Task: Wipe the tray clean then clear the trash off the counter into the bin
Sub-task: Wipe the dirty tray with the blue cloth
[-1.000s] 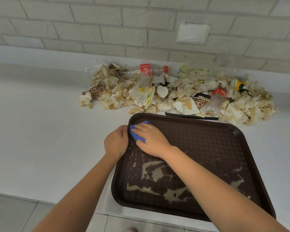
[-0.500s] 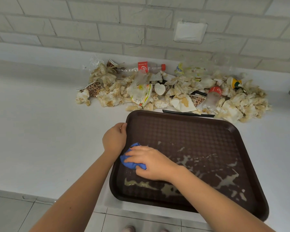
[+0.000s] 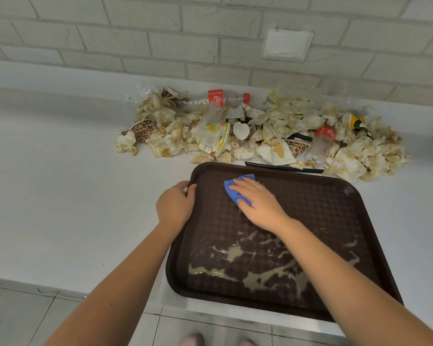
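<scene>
tray (image 3: 323,208) at lower right, left hand (image 3: 175,206) gripping its rim, right hand (image 3: 258,206) flat, pressing blue cloth (image 3: 231,189)

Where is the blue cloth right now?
In the head view, the blue cloth sits in the far left corner of the tray, pressed under the right hand, close to the left hand steadying the tray.

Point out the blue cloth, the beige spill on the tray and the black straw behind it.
blue cloth (image 3: 231,195): head view, uncovered left edge.
beige spill (image 3: 234,253): head view, thick blob in its left part.
black straw (image 3: 280,167): head view, middle of its length.
</scene>
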